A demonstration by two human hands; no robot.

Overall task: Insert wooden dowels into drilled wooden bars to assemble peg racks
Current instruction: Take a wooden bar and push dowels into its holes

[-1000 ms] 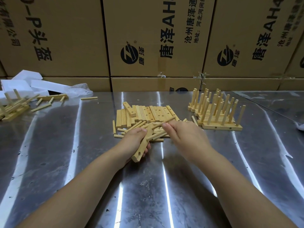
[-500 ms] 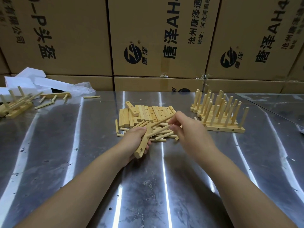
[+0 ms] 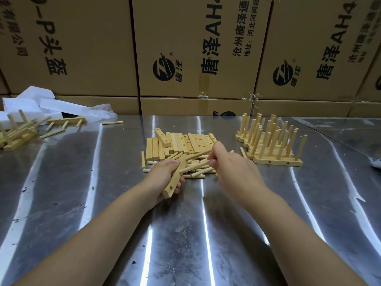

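Right hand has curled tighter, pinching one dowel; left hand grips one bar

The person is showing only two bare forearms and two bare hands. The left forearm is looking broad and smooth near the lower edge of the view and is getting narrower toward the wrist. The right forearm is having the same shape, thick below and slim at the wrist. Both are showing uncovered skin right up to the edge of the view. The left hand is showing rounded fingertips. The right hand is showing its broad back, its knuckles and short nails.
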